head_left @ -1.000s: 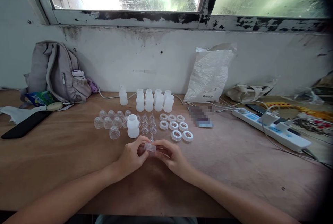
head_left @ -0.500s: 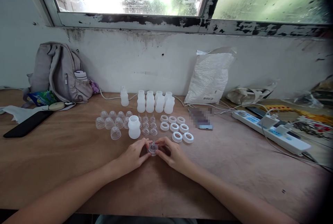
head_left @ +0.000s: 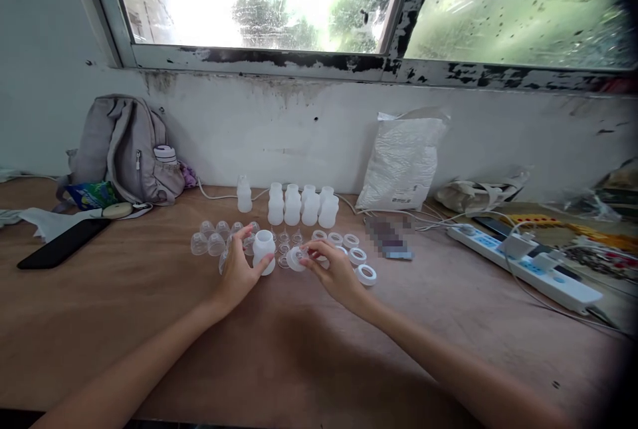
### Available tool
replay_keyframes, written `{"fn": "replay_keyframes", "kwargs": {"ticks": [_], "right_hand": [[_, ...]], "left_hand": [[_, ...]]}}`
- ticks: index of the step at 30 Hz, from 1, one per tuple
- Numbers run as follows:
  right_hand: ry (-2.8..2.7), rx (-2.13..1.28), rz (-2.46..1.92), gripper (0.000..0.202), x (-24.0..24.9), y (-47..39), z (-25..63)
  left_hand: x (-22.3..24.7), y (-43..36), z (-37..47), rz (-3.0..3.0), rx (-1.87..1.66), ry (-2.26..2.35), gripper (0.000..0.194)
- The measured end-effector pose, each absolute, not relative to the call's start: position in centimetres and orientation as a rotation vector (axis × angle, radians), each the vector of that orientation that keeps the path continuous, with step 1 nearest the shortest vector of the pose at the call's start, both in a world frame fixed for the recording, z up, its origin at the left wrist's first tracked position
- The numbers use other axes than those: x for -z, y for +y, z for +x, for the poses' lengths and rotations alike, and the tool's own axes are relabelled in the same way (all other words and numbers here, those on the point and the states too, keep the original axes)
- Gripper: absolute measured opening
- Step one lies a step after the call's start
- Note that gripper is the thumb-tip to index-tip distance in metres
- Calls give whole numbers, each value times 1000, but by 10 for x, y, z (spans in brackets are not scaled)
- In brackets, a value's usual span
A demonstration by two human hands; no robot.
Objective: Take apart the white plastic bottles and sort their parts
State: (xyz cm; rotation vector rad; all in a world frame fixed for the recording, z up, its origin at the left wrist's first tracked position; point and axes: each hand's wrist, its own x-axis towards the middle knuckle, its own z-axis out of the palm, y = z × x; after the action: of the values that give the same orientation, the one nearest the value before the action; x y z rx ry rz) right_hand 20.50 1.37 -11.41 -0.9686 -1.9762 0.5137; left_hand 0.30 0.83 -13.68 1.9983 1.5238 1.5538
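Observation:
A translucent baby bottle [head_left: 264, 244] without a cap stands upright on the table. My left hand [head_left: 240, 274] is at its left side, fingers spread, the thumb crossing the bottle's front; I cannot tell how firmly it touches. Between the fingertips of my right hand [head_left: 333, 275] is a white collar ring with a clear teat [head_left: 297, 259], tilted just right of the bottle. Clear teats [head_left: 284, 238] stand in rows behind it. Several white collar rings [head_left: 366, 275] lie on the right, some hidden by my right hand. Clear dome caps [head_left: 216, 244] are grouped on the left, partly behind my left hand.
Several translucent bottles [head_left: 293, 206] stand in a row near the wall, with another bottle [head_left: 244, 194] to their left. A backpack [head_left: 122, 150] and a black flat case [head_left: 64, 243] are at left. A white plastic package [head_left: 403, 160] leans on the wall; a power strip [head_left: 523, 269] with cables lies right.
Both hands have moved apart and away from me. The left has left the teat and come to the bottle; the right has raised and tilted the ringed teat. The view has tipped upward slightly.

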Motion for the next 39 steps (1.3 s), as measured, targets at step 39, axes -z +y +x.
{"fn": "replay_keyframes", "kwargs": {"ticks": [39], "right_hand": [[-2231, -1517, -620, 38, 56, 27, 198]], "left_hand": [[138, -27, 17, 1145, -713, 614, 23]]}}
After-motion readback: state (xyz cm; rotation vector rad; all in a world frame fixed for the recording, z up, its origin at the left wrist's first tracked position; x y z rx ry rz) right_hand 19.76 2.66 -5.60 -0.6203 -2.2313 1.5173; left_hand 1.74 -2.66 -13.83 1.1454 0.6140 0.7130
